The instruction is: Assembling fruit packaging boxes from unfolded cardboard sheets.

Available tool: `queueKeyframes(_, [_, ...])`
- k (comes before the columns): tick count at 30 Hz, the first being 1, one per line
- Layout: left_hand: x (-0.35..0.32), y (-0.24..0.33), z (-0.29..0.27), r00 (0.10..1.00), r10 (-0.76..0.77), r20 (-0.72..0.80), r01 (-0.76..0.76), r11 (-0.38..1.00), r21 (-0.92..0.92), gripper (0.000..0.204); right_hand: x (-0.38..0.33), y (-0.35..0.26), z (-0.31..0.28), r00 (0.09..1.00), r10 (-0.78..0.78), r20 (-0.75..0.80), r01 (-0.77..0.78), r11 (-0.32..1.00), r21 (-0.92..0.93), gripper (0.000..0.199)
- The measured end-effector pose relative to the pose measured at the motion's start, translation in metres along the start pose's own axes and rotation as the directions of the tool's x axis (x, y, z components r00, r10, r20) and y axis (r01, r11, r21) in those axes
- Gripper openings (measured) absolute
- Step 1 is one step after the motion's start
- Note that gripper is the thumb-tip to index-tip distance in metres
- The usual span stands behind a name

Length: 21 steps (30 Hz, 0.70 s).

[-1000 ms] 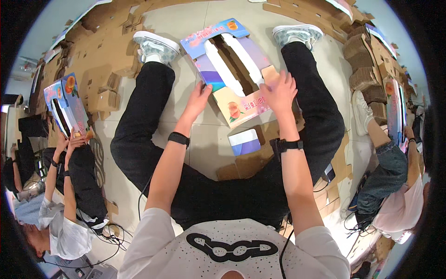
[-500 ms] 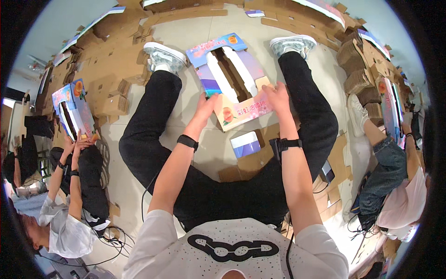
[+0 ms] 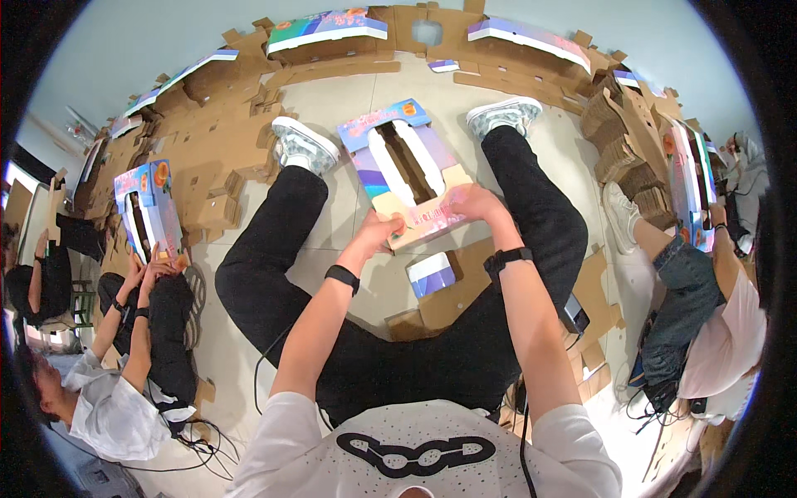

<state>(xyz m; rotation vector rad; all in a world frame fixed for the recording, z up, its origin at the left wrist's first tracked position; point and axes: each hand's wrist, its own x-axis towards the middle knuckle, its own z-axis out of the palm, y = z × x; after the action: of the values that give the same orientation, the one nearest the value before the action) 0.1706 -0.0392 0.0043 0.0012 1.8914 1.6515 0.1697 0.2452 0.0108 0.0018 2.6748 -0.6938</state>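
The colourful printed carton is laid flat on the floor between the outstretched legs, its long axis running away from the body toward the sneakers. Its near end is pinched by both hands: the left hand is closed on the near-left corner, the right hand is clamped over the near-right edge (fingers curled on top). A small folded purple-and-white insert is left just behind the wrists, closer to the body.
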Motion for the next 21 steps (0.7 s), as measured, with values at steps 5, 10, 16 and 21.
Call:
queueKeyframes(5, [0.048, -0.006, -0.040, 0.970, 0.142, -0.196, -0.156, 0.986, -0.060, 0.047, -0.007, -0.034, -0.015, 0.985, 0.160, -0.066, -0.129, 0.931, 0.342, 0.075])
queueKeyframes(10, [0.074, 0.014, -0.078, 0.891, 0.141, -0.431, -0.140, 0.990, 0.033, 0.074, -0.023, -0.058, -0.057, 0.992, 0.075, -0.097, -0.013, 0.852, 0.523, 0.094])
queueKeyframes(16, [0.030, 0.079, -0.051, 0.959, 0.153, -0.240, -0.158, 0.988, 0.000, 0.073, -0.038, -0.048, -0.121, 0.929, 0.119, -0.351, 0.043, 0.905, 0.423, 0.100])
queueKeyframes(21, [-0.003, 0.103, -0.055, 0.947, 0.203, -0.247, -0.227, 0.971, -0.071, 0.068, -0.089, -0.075, -0.168, 0.904, 0.098, -0.416, 0.088, 0.909, 0.406, 0.095])
